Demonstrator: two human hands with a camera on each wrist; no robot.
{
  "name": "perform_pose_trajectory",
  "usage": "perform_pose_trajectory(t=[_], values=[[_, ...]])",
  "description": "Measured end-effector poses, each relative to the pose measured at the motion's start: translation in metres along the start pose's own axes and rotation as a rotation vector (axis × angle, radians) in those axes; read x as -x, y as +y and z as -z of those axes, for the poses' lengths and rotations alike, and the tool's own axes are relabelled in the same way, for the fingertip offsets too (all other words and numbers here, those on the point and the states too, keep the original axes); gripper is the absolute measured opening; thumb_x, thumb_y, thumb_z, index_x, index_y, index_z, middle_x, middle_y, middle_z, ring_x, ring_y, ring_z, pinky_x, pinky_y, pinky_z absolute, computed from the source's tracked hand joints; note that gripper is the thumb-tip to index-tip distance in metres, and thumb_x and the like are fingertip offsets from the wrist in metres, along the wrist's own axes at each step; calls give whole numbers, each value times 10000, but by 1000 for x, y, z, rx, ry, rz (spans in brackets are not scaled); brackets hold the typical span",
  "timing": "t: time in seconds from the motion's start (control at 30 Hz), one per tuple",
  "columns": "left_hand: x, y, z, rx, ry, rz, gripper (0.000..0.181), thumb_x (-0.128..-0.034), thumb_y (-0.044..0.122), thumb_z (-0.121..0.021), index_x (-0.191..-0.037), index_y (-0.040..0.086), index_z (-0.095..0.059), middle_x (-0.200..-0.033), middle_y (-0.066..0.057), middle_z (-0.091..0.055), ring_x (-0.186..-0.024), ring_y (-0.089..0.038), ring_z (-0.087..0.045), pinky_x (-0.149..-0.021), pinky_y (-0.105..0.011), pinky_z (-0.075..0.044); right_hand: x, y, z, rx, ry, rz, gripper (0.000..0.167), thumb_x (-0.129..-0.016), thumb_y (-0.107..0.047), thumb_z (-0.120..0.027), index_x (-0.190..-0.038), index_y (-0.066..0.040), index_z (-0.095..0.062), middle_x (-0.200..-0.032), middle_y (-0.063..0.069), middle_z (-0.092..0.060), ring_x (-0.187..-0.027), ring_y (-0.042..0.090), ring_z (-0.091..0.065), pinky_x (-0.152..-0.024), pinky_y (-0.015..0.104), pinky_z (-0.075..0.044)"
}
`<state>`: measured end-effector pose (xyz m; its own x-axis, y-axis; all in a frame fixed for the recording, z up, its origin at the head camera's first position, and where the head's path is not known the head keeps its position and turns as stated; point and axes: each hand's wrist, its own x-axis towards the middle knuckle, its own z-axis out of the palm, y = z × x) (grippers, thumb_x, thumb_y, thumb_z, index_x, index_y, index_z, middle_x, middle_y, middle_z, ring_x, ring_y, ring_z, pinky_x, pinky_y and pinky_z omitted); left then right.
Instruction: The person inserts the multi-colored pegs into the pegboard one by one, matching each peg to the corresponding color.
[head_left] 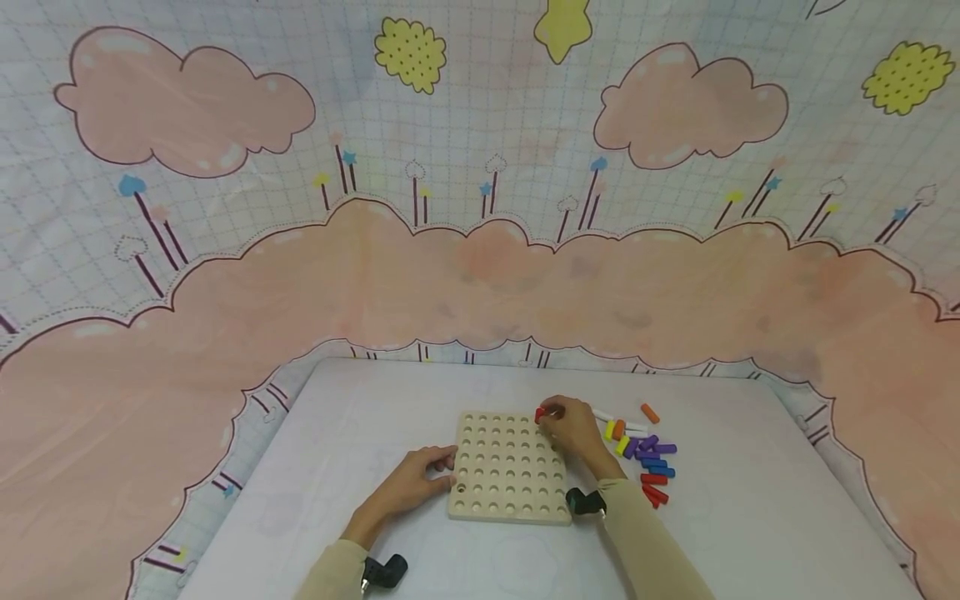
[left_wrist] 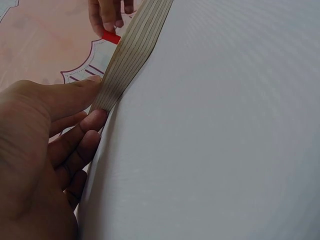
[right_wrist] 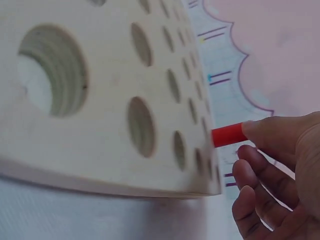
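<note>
"Left hand (head_left: 411, 482)?"
"Pinching one board (head_left: 502, 465) by its left edge."
"Then?"
"One red peg (right_wrist: 229, 134) near its far right corner, pinched by the right hand (head_left: 573, 429)."
"Beyond?"
"Two yellow pegs (head_left: 610, 430), two orange pegs (head_left: 649, 413)."

A curtained-off nook, shown by cartoon-cloud fabric (head_left: 480, 287) around a white tabletop (head_left: 337, 433).

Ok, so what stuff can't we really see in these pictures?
Head view: how many pegs lie loose; they overlap and look tiny.
Left wrist view: the holes in the wooden board; only its side shows.
Left wrist view: most of the right hand; the top edge cuts it off.
Right wrist view: whether the red peg sits in a hole; the angle is too slanted.
</note>
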<state>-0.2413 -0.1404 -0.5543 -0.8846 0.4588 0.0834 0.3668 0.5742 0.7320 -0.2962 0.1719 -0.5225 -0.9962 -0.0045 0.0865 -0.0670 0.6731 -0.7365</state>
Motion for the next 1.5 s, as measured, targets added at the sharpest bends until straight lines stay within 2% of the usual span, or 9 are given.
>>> perform_pose_trajectory(t=[0.3, 0.53, 0.7, 1.0, 1.23, 1.5], values=[[1, 1, 0, -1, -1, -4, 525, -902, 246, -699, -1361, 30, -566, -1048, 97, -621, -1001, -121, -527, -954, -373, -447, 11, -5, 19, -31, 95, 112, 226, -852, -162, -751, -1059, -78, -721, -967, 65, -731, -869, 205, -657, -767, 347, -523], [3, -3, -2, -2, 7, -14, 527, -898, 249, -703, -1361, 34, -569, -1044, 92, -626, -986, -95, -523, -942, -346, -449, 19, -1, 29, -35, 169, 206, 198, -832, -140, -767, -1015, -74, -729, -936, 69, -742, -821, 197, -669, -715, 292, -507], [3, -3, -2, -3, 9, -19, 529, -898, 248, -705, -1359, 27, -569, -1038, 92, -625, -978, -86, -521, -937, -342, -451, 27, -3, 38, -40, 191, 199, 176, -832, -122, -763, -997, -66, -732, -916, 62, -738, -833, 200, -664, -726, 286, -508], [4, -1, 1, 19, -7, 13, 530, -902, 217, -698, -1379, 41, -551, -1051, 123, -609, -1003, -82, -520, -960, -334, -450, 41, -1, 53, -45, 186, 162, 176, -846, -133, -751, -1003, -59, -723, -937, 64, -731, -864, 199, -656, -724, 253, -512], [3, -2, 0, 11, -6, -18, 523, -906, 226, -695, -1370, 28, -557, -1054, 108, -617, -996, -83, -522, -949, -325, -452, 51, 7, 66, -12, 185, 123, 189, -862, -147, -748, -1034, -75, -720, -954, 49, -730, -869, 179, -632, -684, 213, -473], [1, 0, 1, 8, -5, -15, 531, -908, 241, -693, -1373, 26, -553, -1051, 102, -614, -995, -113, -525, -961, -354, -449, 65, 17, 85, -2, 238, 153, 160, -852, -117, -747, -1007, -86, -726, -877, 39, -719, -807, 116, -616, -649, 198, -483]])
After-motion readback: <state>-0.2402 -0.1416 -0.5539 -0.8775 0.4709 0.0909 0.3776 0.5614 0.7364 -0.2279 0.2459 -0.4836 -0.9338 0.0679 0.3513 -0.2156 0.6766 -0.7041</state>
